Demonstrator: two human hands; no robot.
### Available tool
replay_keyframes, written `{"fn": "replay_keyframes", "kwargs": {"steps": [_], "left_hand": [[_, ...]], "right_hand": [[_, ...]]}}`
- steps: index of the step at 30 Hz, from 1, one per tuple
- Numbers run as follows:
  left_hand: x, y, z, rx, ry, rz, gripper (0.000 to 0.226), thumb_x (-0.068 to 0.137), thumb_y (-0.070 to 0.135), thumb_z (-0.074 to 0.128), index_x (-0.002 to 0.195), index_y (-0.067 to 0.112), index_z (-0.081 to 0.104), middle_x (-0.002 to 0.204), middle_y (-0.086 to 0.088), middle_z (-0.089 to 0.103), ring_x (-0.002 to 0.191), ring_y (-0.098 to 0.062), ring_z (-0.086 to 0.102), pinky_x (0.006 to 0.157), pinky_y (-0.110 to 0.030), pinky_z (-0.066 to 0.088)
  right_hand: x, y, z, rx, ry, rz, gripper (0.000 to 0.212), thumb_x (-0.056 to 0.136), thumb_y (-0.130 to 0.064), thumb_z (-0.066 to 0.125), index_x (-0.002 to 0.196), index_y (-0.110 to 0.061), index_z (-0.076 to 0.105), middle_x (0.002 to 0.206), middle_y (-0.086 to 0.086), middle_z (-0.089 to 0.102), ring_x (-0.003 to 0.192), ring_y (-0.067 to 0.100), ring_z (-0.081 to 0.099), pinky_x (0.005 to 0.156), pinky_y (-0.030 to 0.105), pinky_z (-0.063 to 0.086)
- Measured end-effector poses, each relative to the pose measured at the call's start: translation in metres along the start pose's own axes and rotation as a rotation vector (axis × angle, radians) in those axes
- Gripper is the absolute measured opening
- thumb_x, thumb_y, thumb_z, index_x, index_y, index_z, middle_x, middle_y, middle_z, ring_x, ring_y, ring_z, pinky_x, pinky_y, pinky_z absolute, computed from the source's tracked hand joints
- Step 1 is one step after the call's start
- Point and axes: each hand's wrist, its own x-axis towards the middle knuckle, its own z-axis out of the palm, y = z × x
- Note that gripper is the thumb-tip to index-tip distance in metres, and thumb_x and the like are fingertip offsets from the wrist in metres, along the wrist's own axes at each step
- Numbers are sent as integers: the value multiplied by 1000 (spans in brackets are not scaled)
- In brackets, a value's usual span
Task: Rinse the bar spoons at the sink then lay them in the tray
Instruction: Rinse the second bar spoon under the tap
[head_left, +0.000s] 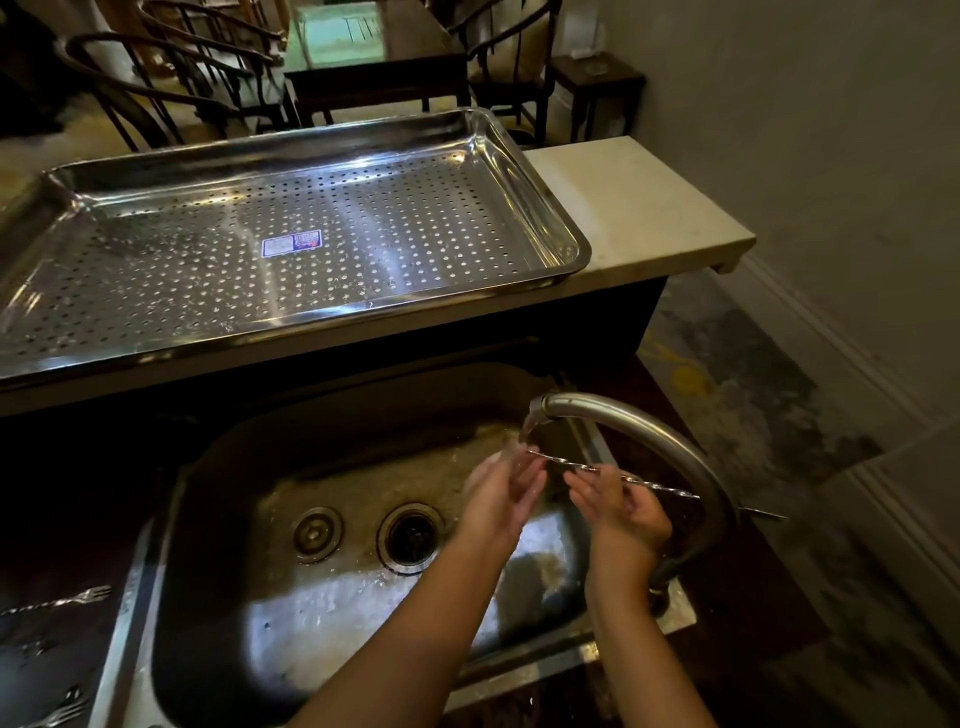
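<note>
Head view: both hands were over the steel sink (218, 597), under the faucet (649, 441), from which water was running. The right hand (623, 506) held a twisted-stem bar spoon (587, 467) roughly level, its grip closed around the middle of the stem; one end of the spoon lay in the stream, the other end passed behind the faucet neck and showed beyond it to the right. The left hand (506, 488) stood just beside the wet end, fingers straight and relaxed, its grip released; whether it touched the spoon could not be determined. The perforated tray (566, 218) sat on the raised worktop (649, 208) behind the sink, a label stuck to its floor. More utensils with forked ends (62, 600) lay on the dark surface left of the sink.
</note>
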Motion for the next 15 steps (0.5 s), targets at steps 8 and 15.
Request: {"fn": "replay_keyframes", "kwargs": {"steps": [8,15], "left_hand": [[4,3,6,18,164,65,20,96,17,45,82,9,56,58,-6,62,38,-5,59,44,-16,52],[-4,5,6,-48,25,73,15,95,9,46,94,1,59,88,-13,70,67,-12,72,63,-22,59]], "right_hand": [[-5,7,-2,-17,38,78,19,91,-19,56,76,-8,62,65,-1,72,58,11,71,48,14,53],[-5,12,0,33,22,131,24,94,-19,50,96,3,58,82,13,70,63,11,72,53,14,55]]}}
